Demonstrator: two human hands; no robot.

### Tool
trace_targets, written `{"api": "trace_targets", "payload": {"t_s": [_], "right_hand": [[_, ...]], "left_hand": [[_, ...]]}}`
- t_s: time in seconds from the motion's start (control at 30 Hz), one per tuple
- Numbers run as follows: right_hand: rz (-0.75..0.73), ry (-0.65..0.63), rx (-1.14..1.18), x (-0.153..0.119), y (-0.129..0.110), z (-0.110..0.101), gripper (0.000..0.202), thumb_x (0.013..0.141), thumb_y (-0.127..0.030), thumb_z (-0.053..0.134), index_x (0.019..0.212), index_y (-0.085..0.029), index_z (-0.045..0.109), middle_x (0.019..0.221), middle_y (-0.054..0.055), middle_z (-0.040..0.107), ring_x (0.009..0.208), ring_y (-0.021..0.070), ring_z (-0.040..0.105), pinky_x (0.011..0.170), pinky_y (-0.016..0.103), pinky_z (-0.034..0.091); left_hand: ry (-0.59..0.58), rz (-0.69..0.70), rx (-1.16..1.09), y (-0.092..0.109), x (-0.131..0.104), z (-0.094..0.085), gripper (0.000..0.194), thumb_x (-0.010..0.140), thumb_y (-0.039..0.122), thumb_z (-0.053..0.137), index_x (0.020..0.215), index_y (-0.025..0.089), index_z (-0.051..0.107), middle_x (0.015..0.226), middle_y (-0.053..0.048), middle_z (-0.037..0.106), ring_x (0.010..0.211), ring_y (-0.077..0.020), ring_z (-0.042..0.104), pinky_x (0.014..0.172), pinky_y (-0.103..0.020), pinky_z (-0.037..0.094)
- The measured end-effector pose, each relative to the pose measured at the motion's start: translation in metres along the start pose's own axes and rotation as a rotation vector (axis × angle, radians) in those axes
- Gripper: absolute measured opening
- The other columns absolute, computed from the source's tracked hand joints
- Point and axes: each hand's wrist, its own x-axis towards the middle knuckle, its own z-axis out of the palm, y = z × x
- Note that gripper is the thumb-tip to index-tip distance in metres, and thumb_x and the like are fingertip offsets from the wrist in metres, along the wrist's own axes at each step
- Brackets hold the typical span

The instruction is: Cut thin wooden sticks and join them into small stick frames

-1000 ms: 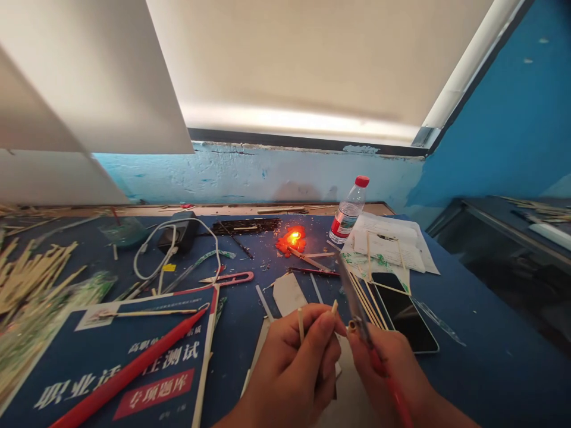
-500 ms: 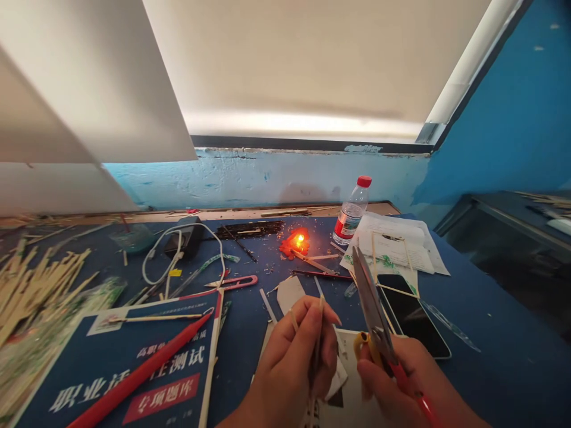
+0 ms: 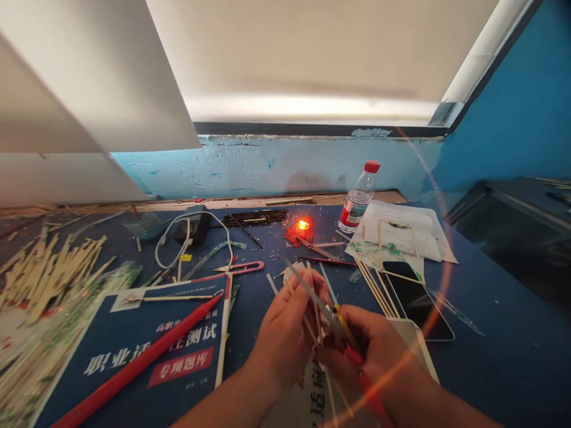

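Note:
Thin wooden sticks (image 3: pixel 331 389) are pinched in my left hand (image 3: pixel 285 324), which is closed at the lower middle. My right hand (image 3: pixel 372 339) is closed on scissors (image 3: pixel 321 304) with red and yellow handles. The blurred blades cross in front of my left fingers and the sticks. Beneath both hands lies a pale book (image 3: pixel 423 348) with dark characters. Just beyond them, a small flame (image 3: pixel 303 225) burns on a red wax-like base (image 3: pixel 298 236).
A water bottle (image 3: pixel 359 199), papers (image 3: pixel 401 229) and a phone (image 3: pixel 419 300) are at the right. Pink snips (image 3: pixel 245 268), a cable (image 3: pixel 157 241), a blue book (image 3: pixel 111 351), a red pointed object (image 3: pixel 151 356) and piled sticks (image 3: pixel 49 273) occupy the left.
My right hand and the scissors have moved left, up against my left hand. The blades now lie across the sticks. The view has shifted slightly, showing several sticks beside the phone.

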Motion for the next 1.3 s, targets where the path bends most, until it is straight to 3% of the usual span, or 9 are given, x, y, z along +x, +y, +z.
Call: {"api": "trace_targets", "payload": {"t_s": [0.1, 0.33, 0.5, 0.63, 1.03, 1.3], "right_hand": [[0.016, 0.002, 0.058, 0.006, -0.002, -0.005, 0.032, 0.082, -0.037, 0.08, 0.08, -0.021, 0.052, 0.068, -0.008, 0.047, 0.06, 0.01, 0.043, 0.054, 0.022, 0.037], [-0.002, -0.072, -0.013, 0.015, -0.006, -0.018, 0.026, 0.084, -0.029, 0.078, 0.08, -0.019, 0.055, 0.068, -0.006, 0.052, 0.06, 0.0093, 0.043, 0.053, 0.021, 0.036], [0.013, -0.052, 0.009, 0.017, 0.016, -0.01, 0.031, 0.074, -0.024, 0.087, 0.079, -0.019, 0.056, 0.069, -0.007, 0.051, 0.061, 0.0093, 0.039, 0.054, 0.022, 0.035], [-0.029, -0.017, -0.036, 0.018, 0.024, -0.006, 0.031, 0.075, -0.022, 0.085, 0.074, -0.02, 0.054, 0.068, -0.007, 0.047, 0.061, 0.0098, 0.035, 0.053, 0.022, 0.031], [-0.081, -0.023, -0.175, 0.017, 0.019, -0.01, 0.032, 0.079, -0.031, 0.083, 0.076, -0.021, 0.053, 0.071, -0.007, 0.051, 0.064, 0.0108, 0.038, 0.057, 0.022, 0.036], [-0.123, -0.058, -0.286, 0.016, 0.006, -0.015, 0.024, 0.08, -0.024, 0.08, 0.075, -0.021, 0.057, 0.067, -0.008, 0.057, 0.061, 0.0096, 0.042, 0.057, 0.02, 0.039]], "left_hand": [[0.028, 0.041, 0.094, -0.002, 0.001, -0.005, 0.02, 0.095, 0.037, 0.068, 0.094, 0.017, 0.066, 0.081, 0.0, 0.062, 0.07, -0.0116, 0.057, 0.068, -0.022, 0.047], [0.069, 0.091, 0.395, -0.008, 0.002, -0.015, 0.037, 0.099, 0.053, 0.055, 0.095, 0.018, 0.068, 0.08, -0.002, 0.06, 0.073, -0.0169, 0.056, 0.068, -0.027, 0.046], [0.041, 0.066, 0.393, -0.006, 0.007, -0.02, 0.041, 0.101, 0.057, 0.049, 0.086, 0.021, 0.062, 0.076, 0.002, 0.054, 0.067, -0.0146, 0.049, 0.065, -0.027, 0.043], [-0.02, 0.12, 0.408, -0.005, 0.01, -0.02, 0.041, 0.102, 0.052, 0.049, 0.079, 0.02, 0.058, 0.077, 0.001, 0.05, 0.071, -0.0149, 0.046, 0.068, -0.027, 0.042], [-0.054, 0.132, 0.38, -0.009, 0.013, -0.023, 0.041, 0.104, 0.049, 0.048, 0.077, 0.019, 0.055, 0.076, 0.002, 0.05, 0.068, -0.013, 0.045, 0.064, -0.025, 0.041], [-0.07, 0.112, 0.363, -0.008, 0.014, -0.023, 0.041, 0.105, 0.051, 0.046, 0.079, 0.019, 0.055, 0.075, 0.002, 0.05, 0.068, -0.0129, 0.045, 0.065, -0.025, 0.041]]}}
